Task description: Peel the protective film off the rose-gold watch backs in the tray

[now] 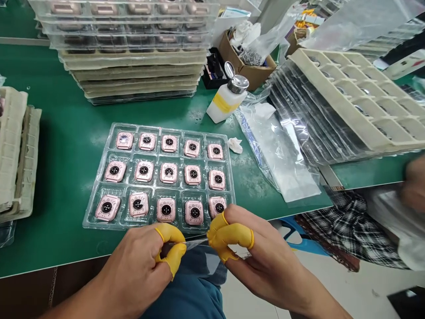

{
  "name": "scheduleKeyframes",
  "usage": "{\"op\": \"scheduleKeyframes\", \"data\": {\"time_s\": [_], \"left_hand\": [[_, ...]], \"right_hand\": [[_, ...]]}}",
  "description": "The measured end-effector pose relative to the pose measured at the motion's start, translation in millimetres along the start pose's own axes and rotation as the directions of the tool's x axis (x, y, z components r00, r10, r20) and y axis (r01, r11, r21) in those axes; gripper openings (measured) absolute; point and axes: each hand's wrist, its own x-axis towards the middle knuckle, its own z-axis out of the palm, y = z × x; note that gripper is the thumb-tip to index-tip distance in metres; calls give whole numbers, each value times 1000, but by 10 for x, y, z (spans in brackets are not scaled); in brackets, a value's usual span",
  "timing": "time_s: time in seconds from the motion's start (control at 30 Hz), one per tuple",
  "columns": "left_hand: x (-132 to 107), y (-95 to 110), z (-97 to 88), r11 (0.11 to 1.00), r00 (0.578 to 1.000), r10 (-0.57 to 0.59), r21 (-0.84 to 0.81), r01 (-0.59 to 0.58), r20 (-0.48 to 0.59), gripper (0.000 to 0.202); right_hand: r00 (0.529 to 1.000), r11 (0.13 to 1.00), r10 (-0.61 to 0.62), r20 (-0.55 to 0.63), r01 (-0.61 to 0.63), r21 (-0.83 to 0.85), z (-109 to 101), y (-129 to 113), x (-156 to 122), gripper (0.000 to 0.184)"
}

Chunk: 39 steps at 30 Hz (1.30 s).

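My left hand and my right hand meet at the table's near edge, both with yellow finger cots on thumb and fingers. Between their pinched fingertips stretches a thin clear film, each hand closed on one end. Just beyond them lies a clear blister tray filled with several pink watch cases, backs up, in three rows.
A tall stack of trays stands at the back. A white pump bottle is behind the blister tray, beside clear bags and a beige compartment tray. Another person's blurred hand is at the right edge. More trays sit left.
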Motion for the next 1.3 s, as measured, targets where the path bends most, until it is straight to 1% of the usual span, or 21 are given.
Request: {"op": "scheduleKeyframes", "data": {"time_s": [0.07, 0.23, 0.43, 0.5, 0.57, 0.63, 0.7, 0.77, 0.8, 0.87, 0.9, 0.97, 1.03, 1.1, 1.2, 1.3], "left_hand": [[-1, -5, 14, 1000, 1000, 2, 4, -2, -4, 24], [22, -5, 12, 1000, 1000, 25, -11, -25, -17, 25], [51, 7, 22, 999, 998, 48, 7, -48, -33, 23], [49, 2, 30, 998, 998, 56, 0, -56, -31, 23], [43, -6, 33, 998, 998, 65, -9, -65, -25, 23], [35, -13, 36, 996, 995, 86, -5, -86, -41, 22], [26, -24, 49, 993, 991, 120, 20, -120, -57, 21], [15, -45, 78, 978, 975, 205, 62, -200, -90, 20], [8, -59, 97, 963, 960, 262, 95, -253, -100, 20], [-5, -91, 138, 917, 922, 375, 187, -353, -99, 20], [-9, -107, 156, 891, 905, 416, 241, -386, -88, 20], [-10, -132, 185, 841, 879, 471, 336, -424, -70, 20], [0, -145, 204, 807, 856, 509, 393, -440, -88, 21], [17, -147, 217, 794, 849, 519, 424, -436, -98, 21], [47, -138, 235, 783, 857, 509, 453, -426, -74, 23], [66, -122, 239, 774, 855, 513, 470, -424, -73, 24]], "right_hand": [[1000, 1000, -5, 23, 5, -3, -24, 15, 10, 23], [996, 998, 40, 74, -44, 46, -58, 58, 29, 22], [997, 999, -18, 78, 21, -42, -26, 50, 36, 22], [996, 1000, -24, 89, 24, -2, -36, 42, 30, 22], [996, 995, -18, 82, 10, 94, -62, 37, 43, 24], [999, 983, 18, 46, -26, 182, -96, 43, 86, 26], [995, 966, 96, 3, -94, 239, -128, 69, 156, 27], [979, 938, 202, -5, -192, 290, -151, 117, 240, 26], [967, 921, 256, 12, -247, 301, -159, 146, 282, 25], [938, 897, 339, 79, -347, 272, -169, 202, 357, 23], [925, 894, 362, 117, -380, 237, -171, 226, 388, 23], [906, 896, 386, 174, -413, 161, -171, 259, 434, 23], [899, 903, 395, 190, -418, 100, -166, 276, 462, 23], [897, 909, 399, 192, -415, 46, -159, 286, 478, 23], [898, 917, 391, 201, -398, -7, -147, 297, 491, 24], [908, 929, 368, 201, -367, -44, -136, 301, 501, 23]]}}
